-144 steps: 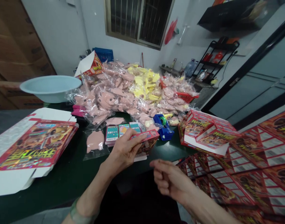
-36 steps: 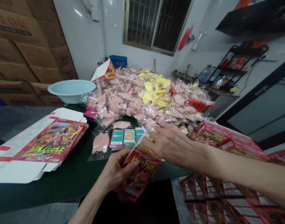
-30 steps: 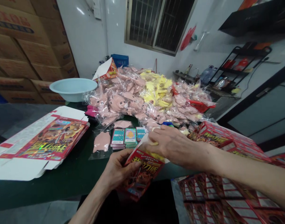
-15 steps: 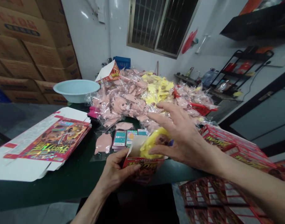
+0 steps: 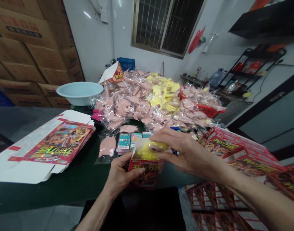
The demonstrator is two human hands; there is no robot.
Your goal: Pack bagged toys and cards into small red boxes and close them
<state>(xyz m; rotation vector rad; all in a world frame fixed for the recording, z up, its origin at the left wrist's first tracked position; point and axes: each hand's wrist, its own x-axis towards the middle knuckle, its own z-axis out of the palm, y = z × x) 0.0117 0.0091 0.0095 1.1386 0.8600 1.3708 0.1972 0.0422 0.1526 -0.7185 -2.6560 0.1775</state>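
My left hand (image 5: 124, 173) is wrapped round the lower left side of a red printed box (image 5: 147, 173), whose top is open with a white inner flap standing up. Partly inside the box's mouth sits a yellow toy (image 5: 147, 150) with a pinkish snout. The fingers and thumb of my right hand (image 5: 183, 150) are closed on the toy's right side, at the box's rim. Just beyond the box lie small stacks of cards (image 5: 123, 142) and a flat pink figure in a clear bag (image 5: 107, 146).
A heap of bagged pink toys (image 5: 124, 107) and yellow ones (image 5: 163, 93) covers the table's far side. Flattened boxes (image 5: 62, 141) are stacked at left, near a pale blue basin (image 5: 79, 91). Filled-out red boxes (image 5: 224, 144) stand at right, with more packaging (image 5: 216, 202) below.
My right hand has come down and its raised fingers have closed onto the yellow toy. The toy sits lower in the box. My left hand keeps its hold.
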